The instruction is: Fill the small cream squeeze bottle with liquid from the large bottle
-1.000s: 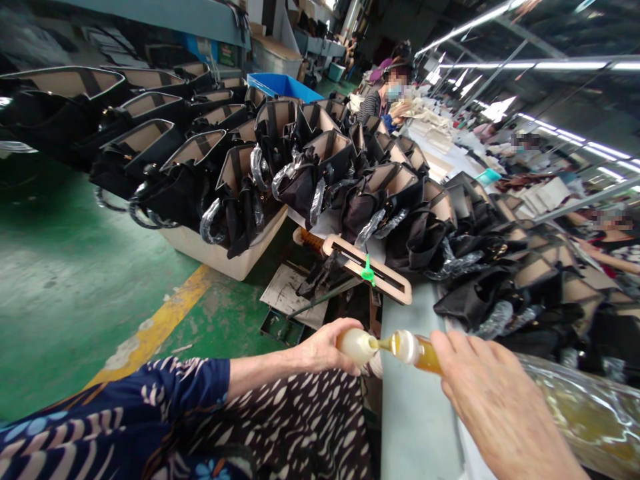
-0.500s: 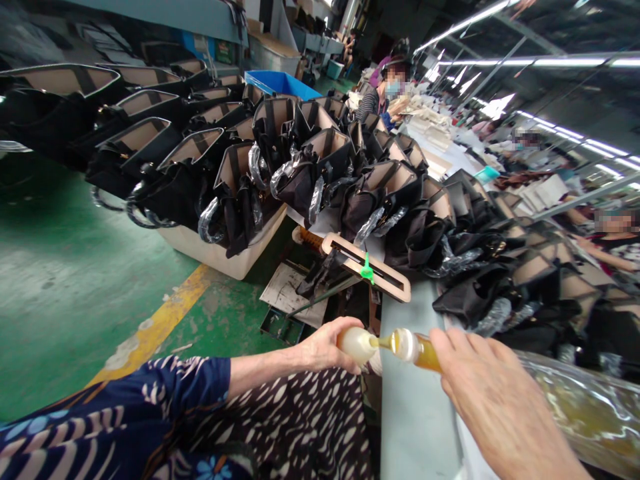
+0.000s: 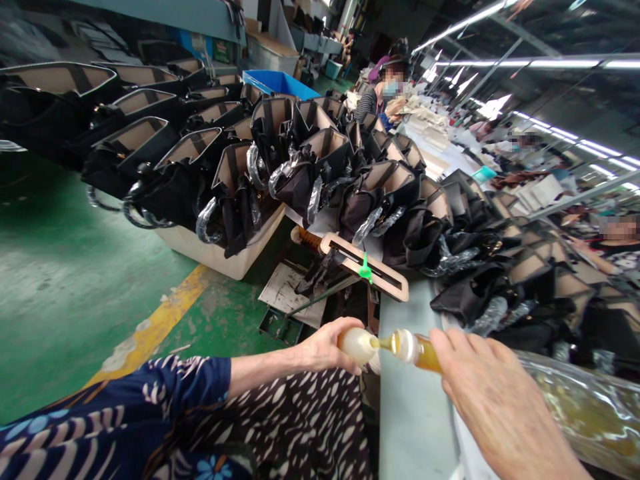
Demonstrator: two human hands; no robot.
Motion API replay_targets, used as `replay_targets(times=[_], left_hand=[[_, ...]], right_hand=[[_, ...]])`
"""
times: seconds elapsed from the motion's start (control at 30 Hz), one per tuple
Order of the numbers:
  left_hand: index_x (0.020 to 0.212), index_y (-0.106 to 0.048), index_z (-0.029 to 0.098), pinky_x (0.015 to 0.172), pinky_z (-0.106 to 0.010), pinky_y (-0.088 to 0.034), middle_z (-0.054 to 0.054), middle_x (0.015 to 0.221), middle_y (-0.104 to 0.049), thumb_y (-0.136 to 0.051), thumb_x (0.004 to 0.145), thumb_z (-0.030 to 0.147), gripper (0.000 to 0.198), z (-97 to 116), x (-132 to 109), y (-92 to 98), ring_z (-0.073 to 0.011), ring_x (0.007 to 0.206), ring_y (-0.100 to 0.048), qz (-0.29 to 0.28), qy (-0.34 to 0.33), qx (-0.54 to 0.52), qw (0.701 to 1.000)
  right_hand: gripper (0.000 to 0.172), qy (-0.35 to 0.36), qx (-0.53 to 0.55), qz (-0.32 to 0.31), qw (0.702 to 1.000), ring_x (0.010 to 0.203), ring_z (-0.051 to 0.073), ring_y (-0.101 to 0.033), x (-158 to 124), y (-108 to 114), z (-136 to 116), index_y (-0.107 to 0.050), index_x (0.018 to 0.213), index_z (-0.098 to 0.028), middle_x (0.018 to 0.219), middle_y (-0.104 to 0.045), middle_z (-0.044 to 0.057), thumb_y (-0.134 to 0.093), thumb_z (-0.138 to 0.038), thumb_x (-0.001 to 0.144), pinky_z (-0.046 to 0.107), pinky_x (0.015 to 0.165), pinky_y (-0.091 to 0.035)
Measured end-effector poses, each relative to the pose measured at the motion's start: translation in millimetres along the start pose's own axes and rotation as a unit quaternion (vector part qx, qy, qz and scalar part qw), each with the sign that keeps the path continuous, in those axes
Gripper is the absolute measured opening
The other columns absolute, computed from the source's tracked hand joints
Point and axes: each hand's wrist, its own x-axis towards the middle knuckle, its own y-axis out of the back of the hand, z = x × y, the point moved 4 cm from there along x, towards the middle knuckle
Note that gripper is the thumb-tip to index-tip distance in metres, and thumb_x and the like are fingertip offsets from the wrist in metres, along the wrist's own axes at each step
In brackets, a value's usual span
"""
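Note:
My left hand (image 3: 323, 347) is closed around a small pale squeeze bottle (image 3: 356, 345) at the edge of the grey worktable (image 3: 413, 413). My right hand (image 3: 495, 407) grips a bottle of amber liquid (image 3: 417, 351), held on its side. The amber bottle's white neck meets the small bottle's mouth, and a short amber stream runs between them. Both bottles sit just above my lap, which is covered by dark patterned cloth.
A wooden slotted jig (image 3: 365, 267) with a green clip lies at the table's near end. Several black handbags (image 3: 310, 167) fill the table and a white box (image 3: 225, 257) on the green floor. A person in a mask (image 3: 385, 87) works farther along. Clear plastic sheeting (image 3: 580, 407) lies at right.
Both hands and bottles hold the same position. The view has shifted very slightly.

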Motion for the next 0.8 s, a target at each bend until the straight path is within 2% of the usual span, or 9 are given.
replay_targets(times=[0.2, 0.4, 0.6, 0.8], left_hand=[[0.116, -0.054, 0.018, 0.085, -0.034, -0.045, -0.006, 0.103, -0.059, -0.085, 0.041, 0.005, 0.082, -0.9, 0.2, 0.6, -0.0202, 0.091, -0.057, 0.001, 0.005, 0.008, 1.000], [0.115, -0.055, 0.018, 0.082, -0.032, -0.045, -0.005, 0.101, -0.059, -0.085, 0.041, 0.006, 0.081, -0.6, -0.1, -1.1, -0.0183, 0.088, -0.056, -0.004, 0.001, -0.003, 1.000], [0.116, -0.054, 0.018, 0.081, -0.031, -0.045, -0.004, 0.099, -0.060, -0.085, 0.041, 0.008, 0.081, 0.4, -0.1, -2.7, -0.0171, 0.086, -0.056, -0.014, -0.001, -0.002, 1.000], [0.113, -0.055, 0.018, 0.080, -0.030, -0.045, -0.003, 0.099, -0.060, -0.085, 0.041, 0.007, 0.079, 0.5, -0.2, -2.6, -0.0173, 0.087, -0.056, -0.015, -0.005, -0.002, 1.000]], right_hand=[[0.053, -0.016, 0.004, -0.010, 1.000, 0.070, 0.024, -0.050, -0.2, 0.4, -0.3, -0.052, 0.081, -0.021, 0.074, -0.052, -0.001, -0.071, 0.007, 0.040, 0.037, 0.066, -0.036], [0.047, -0.009, -0.001, -0.009, 1.000, 0.068, 0.024, -0.050, -0.7, 0.1, -0.7, -0.054, 0.082, -0.020, 0.074, -0.053, 0.000, -0.073, 0.004, 0.046, 0.038, 0.066, -0.036], [0.053, -0.011, -0.001, -0.007, 1.000, 0.070, 0.024, -0.051, -2.0, 0.1, -0.3, -0.053, 0.082, -0.020, 0.076, -0.054, 0.001, -0.066, 0.008, 0.039, 0.038, 0.067, -0.037], [0.050, -0.006, -0.004, 0.000, 1.000, 0.070, 0.024, -0.050, -5.4, -2.3, 1.6, -0.052, 0.085, -0.019, 0.077, -0.055, 0.002, -0.064, 0.006, 0.044, 0.038, 0.066, -0.037]])
